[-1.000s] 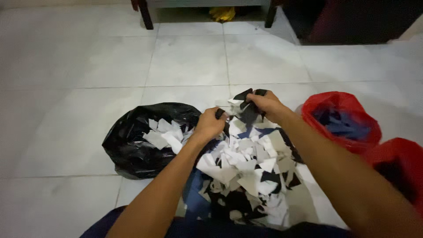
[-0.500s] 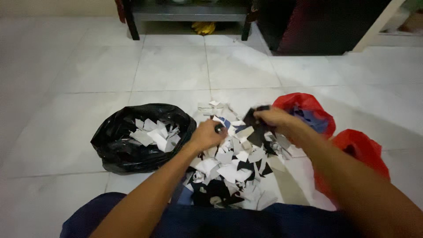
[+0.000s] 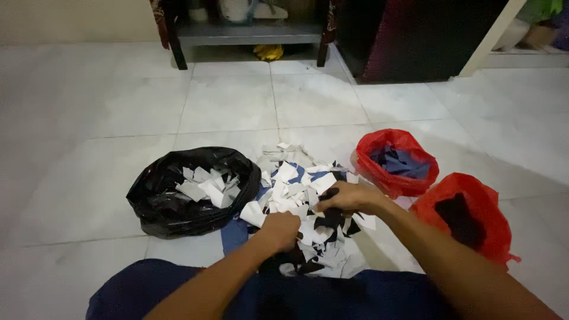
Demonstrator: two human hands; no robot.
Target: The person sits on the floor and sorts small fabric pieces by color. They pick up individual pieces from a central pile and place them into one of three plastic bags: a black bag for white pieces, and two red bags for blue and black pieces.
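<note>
Left of the left hand, closed on a white scrap, a black bag holds white scraps; right of the right hand, closed on a black scrap, two red bags hold dark cloth, on floor tiles.

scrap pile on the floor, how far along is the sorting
Partly done, by the look of it. The black bag holds white pieces, the nearer red bag black ones, and the farther red bag blue ones. Both the left hand and right hand are down in the mixed scrap pile, which remains large with white, black and blue pieces unsorted. Most of the sorting seems left.
</note>
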